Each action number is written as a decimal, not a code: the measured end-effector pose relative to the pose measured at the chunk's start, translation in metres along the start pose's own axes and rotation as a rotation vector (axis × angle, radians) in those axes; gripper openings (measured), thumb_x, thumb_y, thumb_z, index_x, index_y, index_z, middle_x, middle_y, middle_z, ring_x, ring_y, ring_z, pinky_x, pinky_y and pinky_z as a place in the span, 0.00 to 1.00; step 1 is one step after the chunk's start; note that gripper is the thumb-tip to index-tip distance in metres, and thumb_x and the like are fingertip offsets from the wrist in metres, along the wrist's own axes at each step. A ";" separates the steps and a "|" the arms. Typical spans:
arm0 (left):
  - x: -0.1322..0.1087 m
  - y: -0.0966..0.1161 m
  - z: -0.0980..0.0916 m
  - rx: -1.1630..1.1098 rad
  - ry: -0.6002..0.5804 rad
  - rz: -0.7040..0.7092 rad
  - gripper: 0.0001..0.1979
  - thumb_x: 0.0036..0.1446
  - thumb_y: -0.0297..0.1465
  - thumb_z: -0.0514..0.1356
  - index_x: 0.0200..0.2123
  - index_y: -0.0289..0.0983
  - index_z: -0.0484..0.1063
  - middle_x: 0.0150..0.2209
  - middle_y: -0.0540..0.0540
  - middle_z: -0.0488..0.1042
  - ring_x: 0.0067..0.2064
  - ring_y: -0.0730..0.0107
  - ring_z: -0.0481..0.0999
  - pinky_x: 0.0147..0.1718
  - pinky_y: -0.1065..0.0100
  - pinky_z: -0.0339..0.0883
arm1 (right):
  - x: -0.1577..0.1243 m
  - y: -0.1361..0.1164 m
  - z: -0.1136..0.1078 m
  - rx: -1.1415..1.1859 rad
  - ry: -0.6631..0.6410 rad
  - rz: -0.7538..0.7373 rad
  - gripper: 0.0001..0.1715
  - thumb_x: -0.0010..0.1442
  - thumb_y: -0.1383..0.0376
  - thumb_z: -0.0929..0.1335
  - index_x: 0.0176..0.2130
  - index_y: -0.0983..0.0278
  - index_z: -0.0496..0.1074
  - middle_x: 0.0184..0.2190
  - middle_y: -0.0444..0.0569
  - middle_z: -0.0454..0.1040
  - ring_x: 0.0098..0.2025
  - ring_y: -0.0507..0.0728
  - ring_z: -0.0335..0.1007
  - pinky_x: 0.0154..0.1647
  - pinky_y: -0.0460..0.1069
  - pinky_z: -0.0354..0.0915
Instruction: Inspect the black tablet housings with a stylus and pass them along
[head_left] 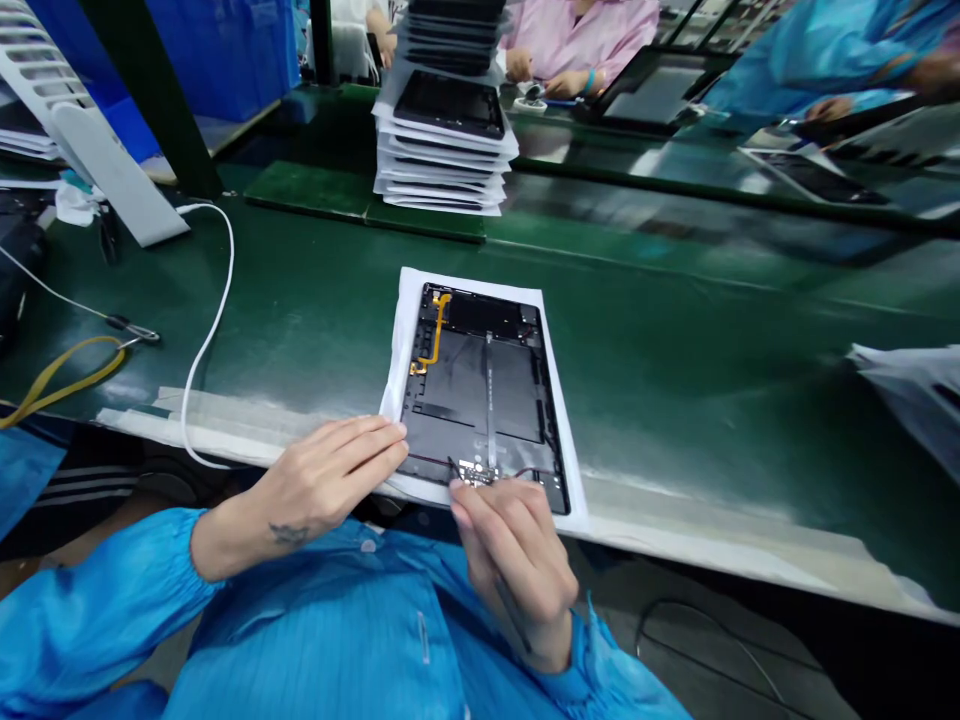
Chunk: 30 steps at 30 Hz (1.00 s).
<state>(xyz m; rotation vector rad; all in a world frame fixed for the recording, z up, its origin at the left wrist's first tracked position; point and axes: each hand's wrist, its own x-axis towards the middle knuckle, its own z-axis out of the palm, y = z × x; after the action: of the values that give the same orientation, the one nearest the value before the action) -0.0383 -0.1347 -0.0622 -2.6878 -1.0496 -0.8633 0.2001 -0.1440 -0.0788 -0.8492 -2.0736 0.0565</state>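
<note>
An opened tablet housing [457, 400] lies on a white sheet [405, 300] at the table's front edge. An orange flex cable [437, 340] runs along its upper left, and a small circuit board [476, 472] sits at its near edge. My left hand [322, 475] lies flat, fingertips on the housing's near left corner. My right hand [517, 560] is closed at the small board, pinching thin dark tweezers [453, 466]. Their tip points at the board's left end; the rest runs mostly hidden under the fingers.
Behind stands a stack of tablet housings with white sheets [446, 160]. A white cable [225, 270], a white stand [120, 175] and a yellow strap [67, 380] are at left. Wrapped sheets [915, 390] lie at right. Co-workers sit across the green table [712, 400].
</note>
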 end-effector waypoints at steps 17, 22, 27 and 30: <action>0.005 0.030 0.013 0.280 0.021 -0.031 0.17 0.69 0.23 0.50 0.55 0.29 0.72 0.52 0.31 0.78 0.53 0.51 0.80 0.52 0.54 0.76 | 0.058 0.011 0.000 0.464 -0.191 0.344 0.09 0.68 0.69 0.67 0.36 0.62 0.78 0.31 0.47 0.79 0.32 0.54 0.76 0.32 0.47 0.72; 0.003 0.030 0.013 0.247 -0.005 -0.037 0.16 0.68 0.24 0.51 0.55 0.29 0.72 0.53 0.30 0.77 0.53 0.49 0.80 0.53 0.51 0.76 | 0.056 0.010 -0.003 0.449 -0.219 0.285 0.08 0.67 0.71 0.67 0.37 0.62 0.76 0.30 0.46 0.79 0.31 0.53 0.75 0.32 0.47 0.70; -0.001 0.012 0.005 0.075 0.032 0.007 0.16 0.69 0.22 0.50 0.54 0.29 0.72 0.55 0.33 0.77 0.58 0.56 0.77 0.57 0.59 0.74 | 0.059 0.008 -0.003 0.428 -0.247 0.212 0.09 0.67 0.73 0.67 0.38 0.62 0.76 0.31 0.47 0.79 0.30 0.54 0.72 0.33 0.51 0.69; 0.000 0.004 0.002 0.030 0.042 0.025 0.16 0.68 0.19 0.49 0.52 0.28 0.73 0.55 0.37 0.78 0.58 0.59 0.77 0.57 0.61 0.74 | 0.057 0.009 -0.004 0.410 -0.252 0.177 0.09 0.66 0.73 0.67 0.40 0.62 0.76 0.32 0.47 0.80 0.33 0.55 0.73 0.36 0.52 0.70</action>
<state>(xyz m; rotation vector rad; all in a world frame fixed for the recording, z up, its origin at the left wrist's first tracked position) -0.0347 -0.1371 -0.0640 -2.6406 -1.0099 -0.8883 0.1858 -0.1050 -0.0385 -0.7946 -2.1043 0.6913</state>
